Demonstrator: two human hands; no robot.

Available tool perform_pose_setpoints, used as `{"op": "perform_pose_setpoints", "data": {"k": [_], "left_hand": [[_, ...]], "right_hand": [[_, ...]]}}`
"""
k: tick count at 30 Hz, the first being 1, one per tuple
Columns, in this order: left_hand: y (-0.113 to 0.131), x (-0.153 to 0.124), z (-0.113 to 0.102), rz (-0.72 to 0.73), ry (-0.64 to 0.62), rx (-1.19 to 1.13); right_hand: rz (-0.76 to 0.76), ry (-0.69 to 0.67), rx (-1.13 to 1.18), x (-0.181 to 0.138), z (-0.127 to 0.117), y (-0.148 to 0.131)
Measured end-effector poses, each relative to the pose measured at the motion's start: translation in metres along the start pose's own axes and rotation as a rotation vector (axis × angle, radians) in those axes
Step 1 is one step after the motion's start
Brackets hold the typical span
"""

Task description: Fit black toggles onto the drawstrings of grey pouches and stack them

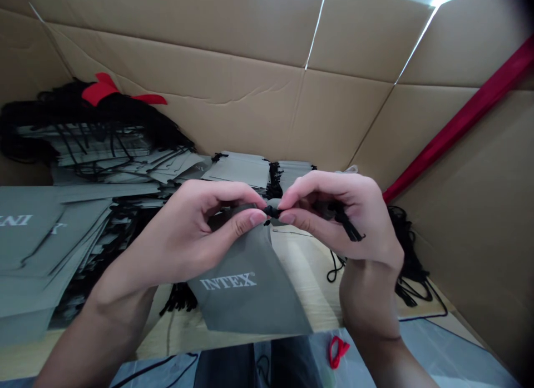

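Note:
A grey drawstring bag (254, 299) printed with INTEX hangs from my fingers over the front of the table. My left hand (208, 227) pinches the bag's top corner between thumb and index finger. Thumb and index finger of my right hand (337, 215) are closed on the black cord (273, 212) at that corner, close to the left fingertips. The cord's dark end (348, 224) sticks out past my right palm. Fingers hide most of the spot where cord and bag meet.
Stacks of grey bags (33, 227) lie at the left, with a pile of black cords (104, 115) and a red strip (100, 90) behind. More bags (237, 168) stand along the cardboard wall (250, 71). Black cords (409, 254) lie at the right; a red tie (337, 352) is on the floor.

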State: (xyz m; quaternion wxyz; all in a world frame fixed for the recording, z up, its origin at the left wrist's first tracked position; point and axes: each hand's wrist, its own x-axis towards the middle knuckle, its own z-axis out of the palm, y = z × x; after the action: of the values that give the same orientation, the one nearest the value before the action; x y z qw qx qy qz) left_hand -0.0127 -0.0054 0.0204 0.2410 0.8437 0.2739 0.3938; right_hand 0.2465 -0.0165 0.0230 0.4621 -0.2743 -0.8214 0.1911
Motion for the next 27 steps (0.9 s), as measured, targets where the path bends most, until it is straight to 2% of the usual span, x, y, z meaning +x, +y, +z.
{"op": "perform_pose_setpoints", "data": {"k": [7, 11, 15, 22, 24, 27], "left_hand": [[0.003, 0.003, -0.001, 0.078, -0.023, 0.092], [0.003, 0.001, -0.005, 0.090, -0.065, 0.068], [0.004, 0.001, -0.006, 0.066, -0.083, 0.051], [0.008, 0.001, -0.006, 0.015, -0.059, 0.043], [0.007, 0.001, -0.005, 0.021, -0.066, 0.038], [0.005, 0.002, -0.004, 0.018, -0.079, 0.028]], "right_hand": [[0.019, 0.038, 0.001, -0.001, 0.004, -0.006], [0.053, -0.004, 0.021, 0.000, 0.001, -0.006], [0.071, -0.057, 0.018, 0.001, -0.003, -0.006], [0.112, -0.047, 0.132, -0.004, -0.011, -0.003], [0.080, -0.060, 0.135, -0.003, -0.010, 0.000], [-0.051, -0.092, 0.150, 0.000, -0.004, 0.005]]}}
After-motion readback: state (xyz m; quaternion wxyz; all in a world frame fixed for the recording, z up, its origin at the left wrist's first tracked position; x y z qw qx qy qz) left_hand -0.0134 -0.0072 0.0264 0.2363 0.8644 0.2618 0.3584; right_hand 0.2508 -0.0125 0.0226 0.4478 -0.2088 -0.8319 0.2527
